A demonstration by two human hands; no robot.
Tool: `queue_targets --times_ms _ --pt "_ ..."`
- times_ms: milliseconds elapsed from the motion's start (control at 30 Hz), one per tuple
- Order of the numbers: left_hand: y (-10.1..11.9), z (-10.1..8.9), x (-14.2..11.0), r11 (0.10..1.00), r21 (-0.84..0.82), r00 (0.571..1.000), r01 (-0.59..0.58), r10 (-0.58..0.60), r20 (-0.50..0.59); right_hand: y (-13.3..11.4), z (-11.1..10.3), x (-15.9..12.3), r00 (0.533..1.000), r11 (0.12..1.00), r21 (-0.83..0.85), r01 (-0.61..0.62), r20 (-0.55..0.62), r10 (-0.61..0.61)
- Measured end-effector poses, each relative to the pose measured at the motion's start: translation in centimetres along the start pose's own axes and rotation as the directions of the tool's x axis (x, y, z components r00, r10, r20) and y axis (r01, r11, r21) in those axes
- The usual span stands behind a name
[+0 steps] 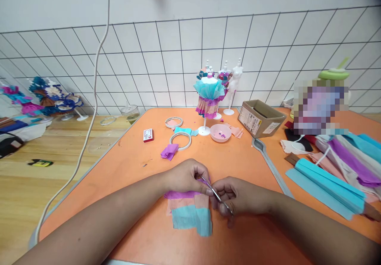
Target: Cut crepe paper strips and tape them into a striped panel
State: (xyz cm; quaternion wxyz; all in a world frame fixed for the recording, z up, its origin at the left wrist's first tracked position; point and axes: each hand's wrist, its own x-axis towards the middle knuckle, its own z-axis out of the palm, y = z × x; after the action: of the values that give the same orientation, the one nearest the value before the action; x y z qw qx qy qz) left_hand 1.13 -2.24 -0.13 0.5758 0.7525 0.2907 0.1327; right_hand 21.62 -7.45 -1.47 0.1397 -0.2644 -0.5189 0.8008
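Small metal scissors [218, 198] lie slantwise between my hands, with their handle loops at my right hand [238, 197]. My right hand's fingers are curled around the loops. The blades point up and left, towards my left hand [189, 177]. That hand is closed in a pinch at the top right of some layered crepe paper, by the blades. The stack shows a purple strip [181, 194], a peach layer [202, 202] and light blue pieces [184, 217], lying flat on the table. My left fingers partly hide the blade tips and the paper there.
On the orange table [133, 225] stand a dressed mini mannequin [208, 94], a pink bowl [220, 133], tape rolls [180, 141], a small red-and-white box [148, 135] and a cardboard box [260, 118]. Folded blue crepe paper [327, 185] lies right. A white cable [95, 78] hangs left.
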Motion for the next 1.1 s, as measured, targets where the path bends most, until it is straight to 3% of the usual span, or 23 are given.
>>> queue_targets --times_ms 667,1100 --pt "-0.01 -0.03 0.07 1.0 -0.016 1.0 0.014 -0.013 0.006 0.42 -0.01 0.31 0.999 0.999 -0.033 -0.019 -0.039 0.017" --pt "0.03 -0.29 -0.03 0.994 0.091 0.998 -0.067 0.065 0.023 0.04 0.12 0.12 0.999 0.998 -0.055 -0.014 -0.032 0.012"
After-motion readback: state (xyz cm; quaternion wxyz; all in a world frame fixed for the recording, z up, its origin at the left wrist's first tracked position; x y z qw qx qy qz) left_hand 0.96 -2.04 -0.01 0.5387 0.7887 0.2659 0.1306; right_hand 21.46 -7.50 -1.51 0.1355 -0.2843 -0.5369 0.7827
